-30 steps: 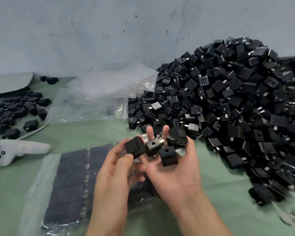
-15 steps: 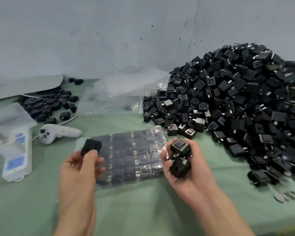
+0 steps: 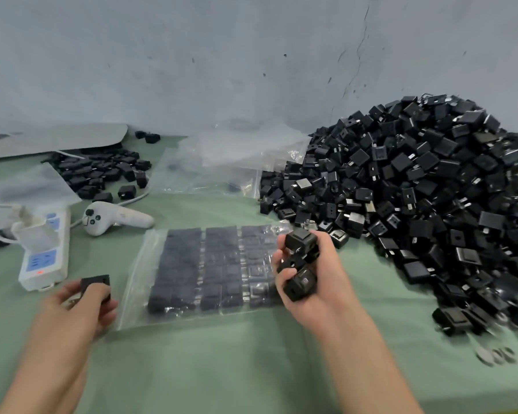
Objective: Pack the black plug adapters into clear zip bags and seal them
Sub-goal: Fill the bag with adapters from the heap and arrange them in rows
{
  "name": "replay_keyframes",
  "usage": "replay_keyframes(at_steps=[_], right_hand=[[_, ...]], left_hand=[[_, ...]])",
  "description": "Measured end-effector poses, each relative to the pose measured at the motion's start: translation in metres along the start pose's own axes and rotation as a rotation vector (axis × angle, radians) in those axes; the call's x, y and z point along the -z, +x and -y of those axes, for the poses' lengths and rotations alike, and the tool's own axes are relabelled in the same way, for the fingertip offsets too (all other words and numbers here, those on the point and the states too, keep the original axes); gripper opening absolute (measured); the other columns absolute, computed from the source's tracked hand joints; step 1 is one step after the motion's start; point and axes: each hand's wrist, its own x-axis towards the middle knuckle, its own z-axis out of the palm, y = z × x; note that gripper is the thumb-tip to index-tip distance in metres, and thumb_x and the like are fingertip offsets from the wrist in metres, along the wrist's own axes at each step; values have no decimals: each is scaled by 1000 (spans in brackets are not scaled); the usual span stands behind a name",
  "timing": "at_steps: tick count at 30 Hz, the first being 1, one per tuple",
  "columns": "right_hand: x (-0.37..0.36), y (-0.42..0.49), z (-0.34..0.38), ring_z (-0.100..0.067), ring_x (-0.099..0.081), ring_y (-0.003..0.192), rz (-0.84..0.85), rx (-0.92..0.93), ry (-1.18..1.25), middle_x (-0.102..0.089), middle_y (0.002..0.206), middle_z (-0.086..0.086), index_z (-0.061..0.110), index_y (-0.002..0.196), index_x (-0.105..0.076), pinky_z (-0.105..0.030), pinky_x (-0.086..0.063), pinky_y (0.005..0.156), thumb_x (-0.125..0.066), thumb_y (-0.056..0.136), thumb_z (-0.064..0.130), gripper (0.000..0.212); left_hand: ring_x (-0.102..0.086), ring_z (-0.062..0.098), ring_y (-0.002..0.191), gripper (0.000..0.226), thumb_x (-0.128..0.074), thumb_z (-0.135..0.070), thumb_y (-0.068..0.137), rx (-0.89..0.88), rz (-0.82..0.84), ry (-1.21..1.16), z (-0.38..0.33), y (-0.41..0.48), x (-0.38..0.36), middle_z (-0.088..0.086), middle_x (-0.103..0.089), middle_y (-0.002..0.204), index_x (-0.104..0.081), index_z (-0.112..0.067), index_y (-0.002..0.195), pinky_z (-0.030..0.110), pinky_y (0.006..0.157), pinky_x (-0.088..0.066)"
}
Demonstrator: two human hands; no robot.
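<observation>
A clear zip bag [image 3: 138, 279] lies flat on the green cloth between my hands, filled with rows of black plug adapters [image 3: 210, 264]. My left hand [image 3: 81, 306] pinches one black adapter [image 3: 95, 283] just left of the bag's open-looking side. My right hand [image 3: 308, 282] grips a cluster of three black adapters [image 3: 299, 258] over the bag's right edge. A large heap of loose black adapters [image 3: 416, 204] covers the right of the table against the wall.
Empty clear bags [image 3: 237, 162] lie at the back centre. A white controller [image 3: 114, 219] and a white power strip [image 3: 45, 249] with a plugged charger sit at left. A smaller pile of black parts [image 3: 102, 171] lies at back left beside a grey sheet [image 3: 57, 138].
My hands have parted: the left took one adapter down and left to the bag's side, the right kept the others at the bag's right edge. The view has swung left.
</observation>
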Motion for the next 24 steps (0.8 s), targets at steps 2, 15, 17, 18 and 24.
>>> replay_keyframes(at_steps=[2,15,17,18,24], right_hand=[[-3,7,6,-13,-59,57,-40,82,-90,-70,85,-2,11,97,-65,-16,-37,34,-58,91,36,26],[22,45,56,-20,-57,56,-652,658,-1647,-60,56,4,20,71,-51,-32,-44,51,-49,86,54,37],[31,45,59,-18,-55,58,-760,652,-1835,-60,61,1,23,75,-50,-30,-37,50,-47,89,54,34],[33,46,59,-16,-52,58,-790,641,-1902,-58,63,1,24,78,-48,-29,-34,50,-46,90,54,33],[36,50,61,-12,-42,57,-819,603,-2073,-51,65,4,24,84,-44,-30,-30,49,-45,93,54,31]], left_hand=[[-63,17,74,30,-64,-11,92,-19,16,74,4,6,1,11,-67,90,-54,-14,120,22,63,-60],[-74,25,70,27,-59,-8,98,152,163,-85,-23,31,-34,22,-73,83,-49,-4,123,29,60,-62],[-73,26,70,24,-56,-6,99,224,187,-174,-30,37,-37,26,-69,90,-52,3,121,28,54,-61],[-73,24,65,23,-55,-6,99,255,206,-209,-31,41,-38,26,-68,88,-54,7,119,26,51,-59],[-71,15,58,20,-57,-9,97,416,334,-207,-31,54,-34,17,-74,80,-65,8,105,19,46,-55]])
